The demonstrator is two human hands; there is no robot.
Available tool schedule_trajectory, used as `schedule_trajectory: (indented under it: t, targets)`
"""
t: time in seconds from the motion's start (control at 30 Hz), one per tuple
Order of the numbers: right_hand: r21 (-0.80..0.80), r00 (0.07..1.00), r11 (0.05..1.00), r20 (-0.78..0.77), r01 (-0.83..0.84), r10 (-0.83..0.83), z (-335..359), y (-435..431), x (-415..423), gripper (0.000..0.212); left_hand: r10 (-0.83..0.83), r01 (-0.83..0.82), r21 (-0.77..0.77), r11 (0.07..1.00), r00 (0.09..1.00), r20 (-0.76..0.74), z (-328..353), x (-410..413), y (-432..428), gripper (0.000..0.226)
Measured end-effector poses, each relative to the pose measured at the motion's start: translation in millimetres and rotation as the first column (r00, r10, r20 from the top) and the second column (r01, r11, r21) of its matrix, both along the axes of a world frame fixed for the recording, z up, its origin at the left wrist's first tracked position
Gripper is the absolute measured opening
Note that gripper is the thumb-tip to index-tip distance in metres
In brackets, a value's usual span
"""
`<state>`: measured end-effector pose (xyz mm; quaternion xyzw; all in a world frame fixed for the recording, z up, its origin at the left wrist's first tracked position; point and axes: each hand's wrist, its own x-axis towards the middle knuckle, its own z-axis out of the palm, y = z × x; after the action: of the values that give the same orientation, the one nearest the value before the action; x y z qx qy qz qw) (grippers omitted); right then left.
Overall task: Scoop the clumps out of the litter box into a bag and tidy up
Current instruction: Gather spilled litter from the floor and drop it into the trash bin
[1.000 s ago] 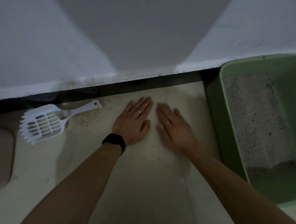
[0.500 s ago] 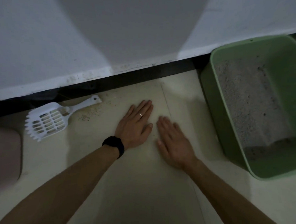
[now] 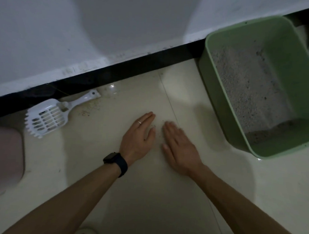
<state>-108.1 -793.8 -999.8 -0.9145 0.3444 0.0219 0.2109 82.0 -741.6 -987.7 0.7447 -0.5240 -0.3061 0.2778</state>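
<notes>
At the middle of the floor (head view), the left hand and right hand lie palm-down, side by side but apart. Their fingers are straight and neither grasps anything. A few grey grains speckle the tile between them, beside a grout line.

Toward the floor's far right corner stands the box. It is open-topped, and its litter is banked toward the far end, leaving the near end almost bare. No clump can be told apart in this dim light. Along the far edge, left of the hands and well apart from them, the scoop lies slotted face up with its handle pointing at the baseboard. More specks lie near that handle. No bag is in view.

The step appears to be gathering stray grains as part of tidying up. To do it well:
- Keep the little-finger edges pressed on the tile.
- Draw the hands together slowly so the grains heap rather than skitter.
- Sweep along the grout line, where grains probably lodge.
- Bring the scoop over to lift the heap.
</notes>
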Motion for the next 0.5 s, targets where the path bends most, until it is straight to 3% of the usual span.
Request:
schedule_trajectory:
  t: [0.07, 0.1, 0.17, 0.23, 0.3, 0.37, 0.5]
  targets:
    - [-0.025, 0.995, 0.996, 0.042, -0.091, 0.092, 2, -8, 2, 0.059, -0.007, 0.011, -0.038, 0.999, 0.995, 0.100, -4, 10, 12, 0.053]
    - [-0.074, 0.998, 0.996, 0.043, -0.040, 0.044, 3, -18, 5, 0.059, -0.008, 0.014, -0.036, 0.999, 0.989, 0.150, -6, 16, 19, 0.055]
    - [-0.121, 0.979, 0.972, 0.023, 0.204, -0.202, 3, -44, 7, 0.063, -0.023, 0.016, 0.030, 0.999, 0.969, 0.244, -12, 24, 31, 0.062]
    - [-0.069, 0.902, 0.902, -0.042, 0.427, -0.430, 1, -65, 1, 0.067, -0.075, 0.037, 0.120, 0.992, 0.938, 0.337, -17, 26, 40, 0.067]
    - [-0.044, 0.859, 0.868, -0.124, 0.495, -0.496, -4, -67, -4, 0.071, -0.108, 0.039, 0.184, 0.982, 0.919, 0.378, -20, 20, 45, 0.068]
    - [-0.033, 0.885, 0.898, -0.159, 0.438, -0.438, -3, -57, -6, 0.073, -0.123, 0.047, 0.215, 0.976, 0.926, 0.357, -17, 7, 42, 0.068]
    - [0.009, 0.986, 0.986, -0.031, 0.166, -0.165, 11, -44, -7, 0.064, -0.254, 0.191, 0.204, 0.960, 0.901, 0.352, -14, -16, 33, 0.069]
